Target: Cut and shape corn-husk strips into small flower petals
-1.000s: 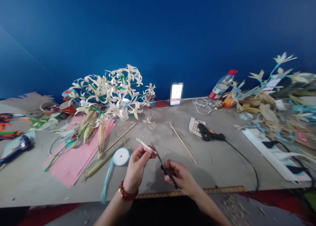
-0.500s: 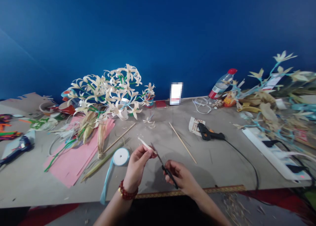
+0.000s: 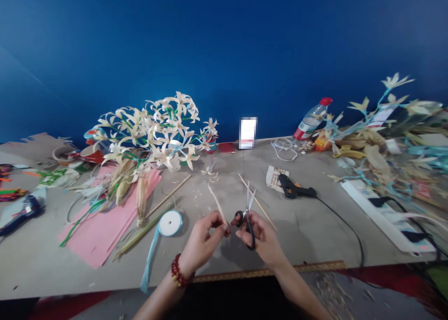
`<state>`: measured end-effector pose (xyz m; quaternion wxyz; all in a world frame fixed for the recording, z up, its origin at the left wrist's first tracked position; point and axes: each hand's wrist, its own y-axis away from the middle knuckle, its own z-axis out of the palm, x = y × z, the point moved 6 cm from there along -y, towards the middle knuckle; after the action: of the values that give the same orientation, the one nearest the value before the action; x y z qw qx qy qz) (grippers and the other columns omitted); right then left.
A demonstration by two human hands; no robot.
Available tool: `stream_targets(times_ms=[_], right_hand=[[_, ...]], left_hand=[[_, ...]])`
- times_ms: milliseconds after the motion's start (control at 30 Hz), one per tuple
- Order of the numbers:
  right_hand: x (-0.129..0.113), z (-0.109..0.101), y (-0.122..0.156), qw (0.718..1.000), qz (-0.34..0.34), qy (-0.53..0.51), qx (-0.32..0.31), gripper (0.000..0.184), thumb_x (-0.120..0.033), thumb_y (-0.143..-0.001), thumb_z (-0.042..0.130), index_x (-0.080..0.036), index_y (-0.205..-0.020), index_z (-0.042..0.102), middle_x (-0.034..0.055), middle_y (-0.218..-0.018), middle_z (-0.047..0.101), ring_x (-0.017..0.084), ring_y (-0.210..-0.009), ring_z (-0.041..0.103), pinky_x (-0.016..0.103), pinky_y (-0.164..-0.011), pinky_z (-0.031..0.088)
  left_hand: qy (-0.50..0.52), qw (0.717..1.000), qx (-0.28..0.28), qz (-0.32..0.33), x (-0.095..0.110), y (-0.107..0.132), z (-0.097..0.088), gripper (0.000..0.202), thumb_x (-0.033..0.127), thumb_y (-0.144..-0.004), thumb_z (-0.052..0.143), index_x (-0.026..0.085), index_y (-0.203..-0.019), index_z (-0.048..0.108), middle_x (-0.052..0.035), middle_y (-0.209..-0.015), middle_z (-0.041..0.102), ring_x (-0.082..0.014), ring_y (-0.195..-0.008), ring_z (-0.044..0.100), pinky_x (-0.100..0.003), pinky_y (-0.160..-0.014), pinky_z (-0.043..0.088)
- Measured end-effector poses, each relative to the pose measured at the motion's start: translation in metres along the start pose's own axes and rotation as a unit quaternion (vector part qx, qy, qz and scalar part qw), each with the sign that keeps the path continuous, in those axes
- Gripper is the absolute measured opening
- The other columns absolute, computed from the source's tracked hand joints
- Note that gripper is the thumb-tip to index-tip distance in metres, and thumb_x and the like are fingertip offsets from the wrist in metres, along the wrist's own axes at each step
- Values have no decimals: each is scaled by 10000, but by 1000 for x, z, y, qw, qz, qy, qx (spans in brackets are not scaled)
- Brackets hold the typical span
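Observation:
Between the thumb and fingers of my left hand (image 3: pixel 206 240) is a thin cream strip of what looks like corn husk (image 3: pixel 217 202), its free end pointing up and away from me. My right hand (image 3: pixel 261 238) has its fingers in the black handles of a pair of scissors (image 3: pixel 249 208). The blades stand slightly apart and point away from me, to the right of the strip and not touching it. Left of my hands lies a roll of light blue ribbon (image 3: pixel 170 222) with its tail hanging toward the table's front edge.
White husk flowers (image 3: pixel 168 133) crowd the back left above pink paper sheets (image 3: pixel 98 240). Wooden sticks (image 3: pixel 259 203) lie on the table (image 3: pixel 210 282). To the right are a black glue gun (image 3: pixel 296 188) with its cord, a power strip (image 3: pixel 381 217) and a tilted bottle (image 3: pixel 311 119).
The scissors have swung from beside the strip to pointing forward, blades apart. My left hand has moved right and turned the strip more upright. Both hands are closer together.

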<state>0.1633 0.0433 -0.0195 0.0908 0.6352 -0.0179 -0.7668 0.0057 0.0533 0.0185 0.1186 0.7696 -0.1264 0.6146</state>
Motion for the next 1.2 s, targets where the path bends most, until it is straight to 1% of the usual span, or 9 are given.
stream_targets(times_ms=[133,300,533,633,800,900,1033,1100,1200], right_hand=[[-10,6,-8,1000,2,-19,9,329,-348,-689,804,-204,-895,591,17,-842,677,141,-661,578,244,-602,460],[-5,15,-16,999,11,-33,5,320,-275,-665,806,-197,-852,558,-10,-777,657,132,-663,580,240,-630,458],[-6,13,-20,1000,8,2,3,298,-232,-652,776,-200,-832,541,-26,-748,615,121,-624,553,238,-591,428],[-12,11,-19,1000,-1,-18,13,269,-236,-659,753,-202,-815,537,-27,-727,611,128,-639,559,244,-617,433],[-13,10,-19,998,14,-54,20,294,-242,-638,768,-193,-829,550,-24,-726,622,120,-636,531,226,-590,406],[-14,10,-19,998,10,-59,16,287,-237,-634,770,-188,-827,563,-21,-730,625,118,-632,514,220,-580,391],[-16,3,-21,996,-8,-65,65,264,-251,-635,767,-188,-801,572,-44,-684,574,95,-574,450,204,-524,340],[-16,0,-21,993,-8,-68,97,273,-276,-646,768,-190,-820,576,-49,-678,556,82,-526,397,200,-468,294],[-16,-1,-22,991,-12,-74,114,281,-294,-662,771,-191,-835,575,-49,-674,548,72,-495,361,197,-434,266]], left_hand=[[-74,997,-38,9,2,1,8,112,122,-820,526,169,-747,596,-21,-741,647,-165,-735,616,-252,-722,454],[-124,991,-58,6,-1,0,11,111,117,-795,524,174,-747,607,-18,-733,655,-164,-716,610,-239,-676,433],[-166,983,-76,9,-3,0,14,126,120,-796,509,186,-785,616,-16,-761,668,-160,-704,607,-212,-571,382],[-134,988,-75,21,-1,-1,14,129,109,-787,500,187,-758,599,-16,-760,653,-161,-733,608,-195,-535,369],[-108,990,-71,59,6,-3,15,150,66,-759,492,176,-717,587,-13,-746,639,-155,-742,594,-230,-709,431],[-79,991,-95,57,6,-3,16,130,76,-757,516,170,-707,592,-17,-739,638,-160,-735,585,-245,-733,435],[48,993,-108,15,-1,-4,16,143,218,-855,549,158,-741,611,-29,-729,635,-164,-733,580,-253,-731,440],[122,988,-92,-8,-6,-5,15,184,300,-887,559,153,-797,625,-36,-752,639,-168,-756,583,-261,-750,443],[177,983,-51,-20,-15,-8,15,213,355,-892,589,149,-881,644,-47,-813,653,-172,-804,585,-270,-784,439]])
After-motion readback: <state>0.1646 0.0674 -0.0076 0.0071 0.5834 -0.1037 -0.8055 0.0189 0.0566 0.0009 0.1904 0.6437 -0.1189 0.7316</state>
